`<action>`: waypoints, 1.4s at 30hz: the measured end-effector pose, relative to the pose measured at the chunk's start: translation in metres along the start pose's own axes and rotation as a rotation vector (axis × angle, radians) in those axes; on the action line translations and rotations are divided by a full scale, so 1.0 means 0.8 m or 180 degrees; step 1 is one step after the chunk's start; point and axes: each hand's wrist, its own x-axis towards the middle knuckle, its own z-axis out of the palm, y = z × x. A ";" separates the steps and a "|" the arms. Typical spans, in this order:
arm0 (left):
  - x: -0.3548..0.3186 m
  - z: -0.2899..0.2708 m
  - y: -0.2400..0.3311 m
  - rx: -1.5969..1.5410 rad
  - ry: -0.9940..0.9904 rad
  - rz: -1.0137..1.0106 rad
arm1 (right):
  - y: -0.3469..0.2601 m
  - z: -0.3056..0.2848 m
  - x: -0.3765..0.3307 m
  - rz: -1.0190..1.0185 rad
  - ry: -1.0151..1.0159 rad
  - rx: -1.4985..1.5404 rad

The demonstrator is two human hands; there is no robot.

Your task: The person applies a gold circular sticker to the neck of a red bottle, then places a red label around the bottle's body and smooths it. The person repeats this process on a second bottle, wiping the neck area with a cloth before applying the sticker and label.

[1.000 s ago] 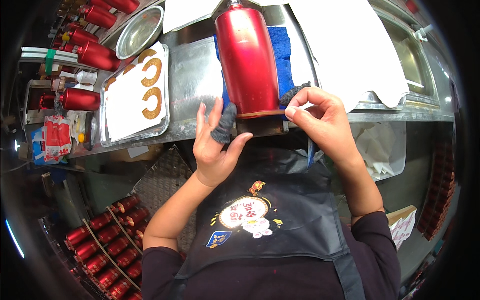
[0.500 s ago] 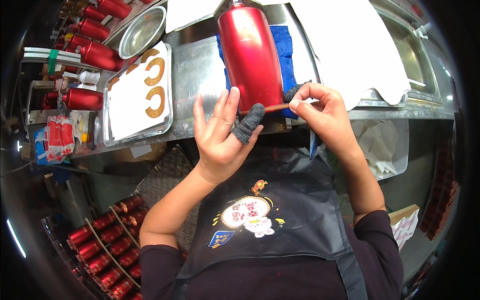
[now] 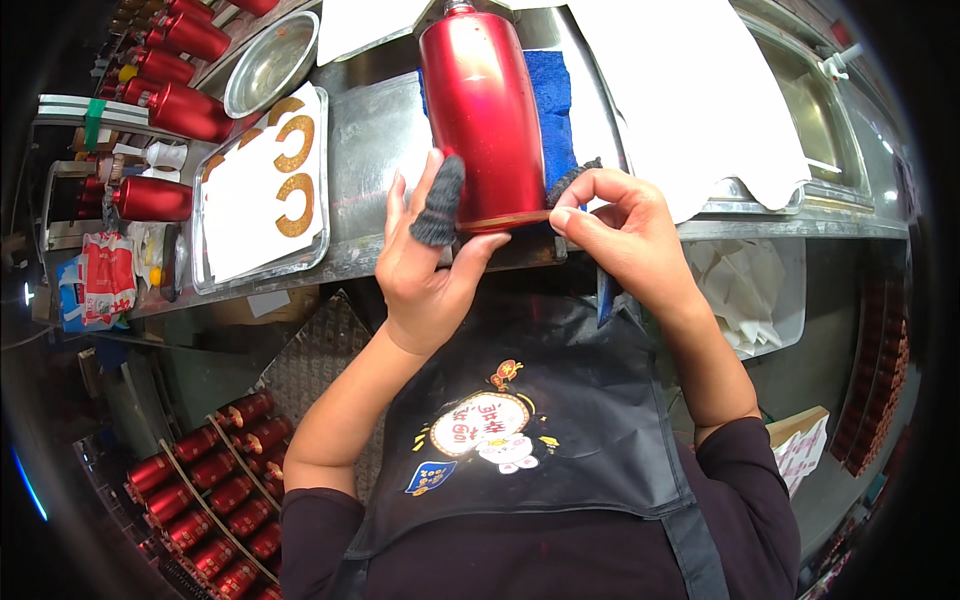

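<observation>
A large glossy red bottle [image 3: 488, 120] lies on a blue cloth [image 3: 551, 95], its neck pointing away and its base towards me. Along the base edge runs a thin golden-brown strip [image 3: 510, 221]. My left hand [image 3: 425, 250] is around the left corner of the base. Its index finger, in a grey knitted finger sleeve, lies against the bottle's side, and its thumb presses at the base. At the right corner, my right hand [image 3: 625, 225] pinches the strip's end between thumb and index finger. Another dark knitted sleeve shows on one of its fingers.
To the left stands a metal tray [image 3: 323, 190] with white paper and gold C-shaped pieces [image 3: 294, 205]. Behind it is a metal bowl [image 3: 272, 65]. White sheeting [image 3: 700, 110] covers the bench on the right. More red bottles [image 3: 190, 112] stand at far left.
My left index finger has moved from the base edge to the bottle's side, and the thumb has come to the base. The strip now lies closer along the edge. The whole view has shifted slightly.
</observation>
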 end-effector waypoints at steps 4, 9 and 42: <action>-0.032 -0.012 -0.005 0.0129 -0.0128 0.0062 | -0.013 -0.002 -0.006 -0.0037 0.0113 -0.0098; -0.041 -0.012 -0.011 0.0325 -0.0322 0.0156 | -0.016 -0.006 -0.008 0.0024 0.0113 -0.0103; -0.034 -0.016 -0.008 0.0172 -0.0203 0.0151 | -0.010 -0.004 -0.006 0.0098 0.0083 -0.0039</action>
